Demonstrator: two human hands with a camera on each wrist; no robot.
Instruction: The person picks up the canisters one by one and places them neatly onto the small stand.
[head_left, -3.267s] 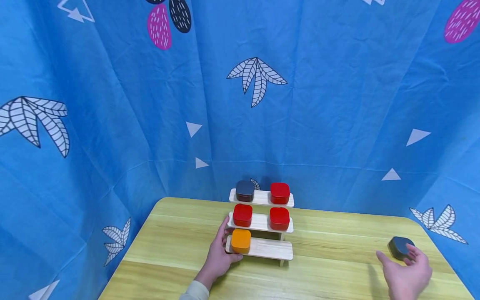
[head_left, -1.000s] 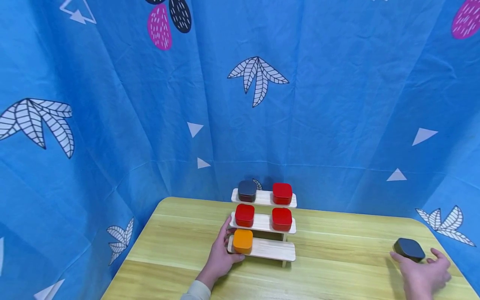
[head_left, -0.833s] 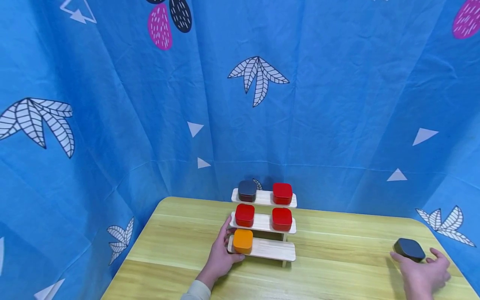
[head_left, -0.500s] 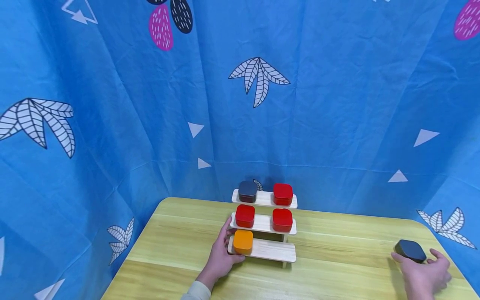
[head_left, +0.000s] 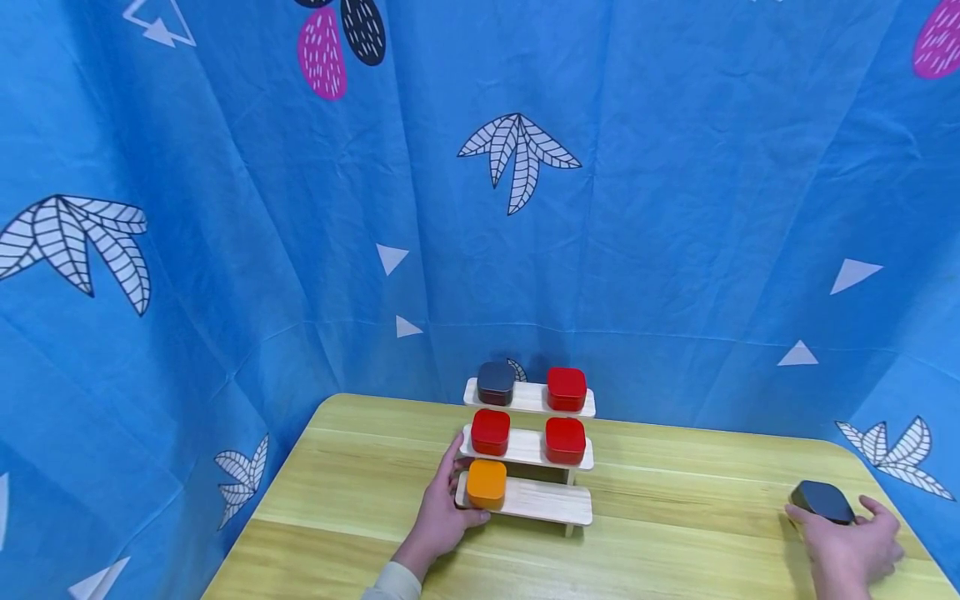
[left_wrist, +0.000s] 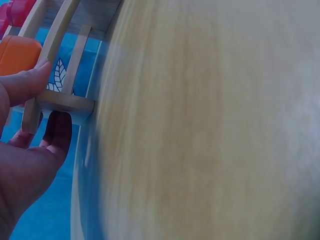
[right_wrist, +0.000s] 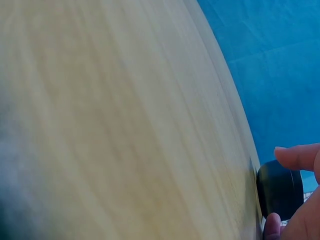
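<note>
A three-tier pale wooden display stand (head_left: 547, 500) is at the middle of the table. My left hand (head_left: 440, 512) grips its left end, thumb at the front of the bottom shelf and fingers behind; in the left wrist view the thumb lies beside an orange box (left_wrist: 20, 54). This rounded square box sits on the bottom shelf's left end. Far to the right, my right hand (head_left: 853, 546) has its thumb and fingers round a dark rounded square box (head_left: 823, 500), low at the tabletop. The right wrist view shows the dark box (right_wrist: 280, 190) between thumb and fingertip.
On the middle shelf are two red boxes (head_left: 491, 431). The top shelf bears a dark box (head_left: 496, 382) at left and a red box (head_left: 566, 387) at right. Behind the wooden table (head_left: 675, 483) hangs a blue patterned curtain (head_left: 675, 208), which also runs down both sides.
My right hand has come in from above to close round the dark box, thumb at its left side. The left hand keeps its grip on the stand. Over the last second little has moved.
</note>
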